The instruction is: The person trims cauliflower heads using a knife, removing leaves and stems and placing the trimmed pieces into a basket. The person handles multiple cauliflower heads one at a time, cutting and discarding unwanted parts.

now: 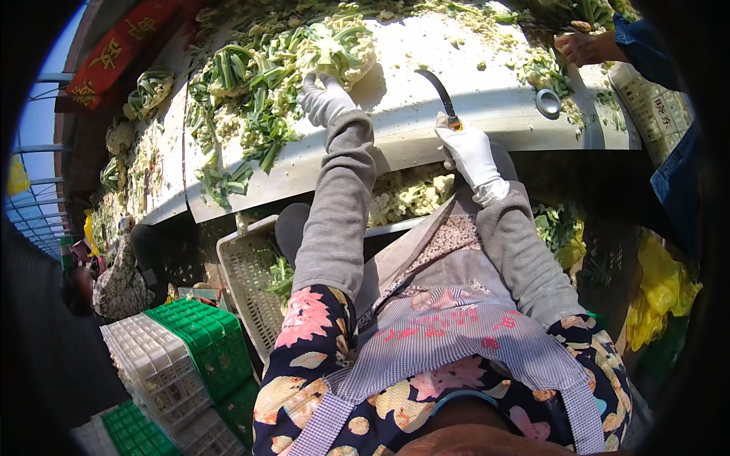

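My left hand (325, 98), in a white glove, touches the near side of a cauliflower head (336, 48) lying on the white work table (399, 137); whether its fingers grip the head is hard to tell. My right hand (467, 151), gloved too, holds a curved knife (438, 91) by its yellow and black handle, blade pointing up and left over the table. Cut cauliflower leaves and stems (265, 108) lie in a heap left of my left hand. Between my forearms, below the table edge, cauliflower florets (410, 196) fill a container.
A co-worker's hand (587, 48) is at the far right, near a white crate (653, 105). A round metal object (548, 104) lies on the table. At left are a plastic basket (251, 285), stacked green crates (199, 342) and a person bent low (120, 285). Yellow bags (656, 290) hang at right.
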### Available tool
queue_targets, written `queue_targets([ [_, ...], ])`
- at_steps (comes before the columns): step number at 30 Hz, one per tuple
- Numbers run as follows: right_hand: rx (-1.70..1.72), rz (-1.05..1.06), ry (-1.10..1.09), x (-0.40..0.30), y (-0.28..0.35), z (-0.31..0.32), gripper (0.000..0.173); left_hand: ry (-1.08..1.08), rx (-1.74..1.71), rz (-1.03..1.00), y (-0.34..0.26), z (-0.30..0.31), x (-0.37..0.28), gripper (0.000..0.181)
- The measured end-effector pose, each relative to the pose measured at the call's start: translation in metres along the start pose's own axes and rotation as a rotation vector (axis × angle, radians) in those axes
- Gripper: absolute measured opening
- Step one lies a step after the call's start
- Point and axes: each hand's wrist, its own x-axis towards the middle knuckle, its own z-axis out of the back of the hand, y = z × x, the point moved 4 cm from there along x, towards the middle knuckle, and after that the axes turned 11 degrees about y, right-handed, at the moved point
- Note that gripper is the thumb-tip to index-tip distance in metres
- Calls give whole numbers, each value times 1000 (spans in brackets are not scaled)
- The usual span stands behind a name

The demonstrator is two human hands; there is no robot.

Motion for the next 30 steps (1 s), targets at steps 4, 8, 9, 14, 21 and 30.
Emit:
queue_targets([
  [4,-126,-6,16,-2,-5,-12,31,388,-396,132,16,-19,17,54],
  [8,-77,-68,78,17,-23,-23,32,418,-559,232,32,-52,44,44],
  [9,-117,-68,90,15,-21,-29,32,409,-655,276,48,-59,57,40],
  [14,-211,-34,16,11,-23,-22,33,342,-743,192,29,-40,5,27],
  [21,-252,65,41,-2,-30,-52,34,342,-1037,150,82,-15,-62,25],
  [30,-828,199,-32,3,-46,-98,30,346,-726,-52,103,-5,-96,15],
])
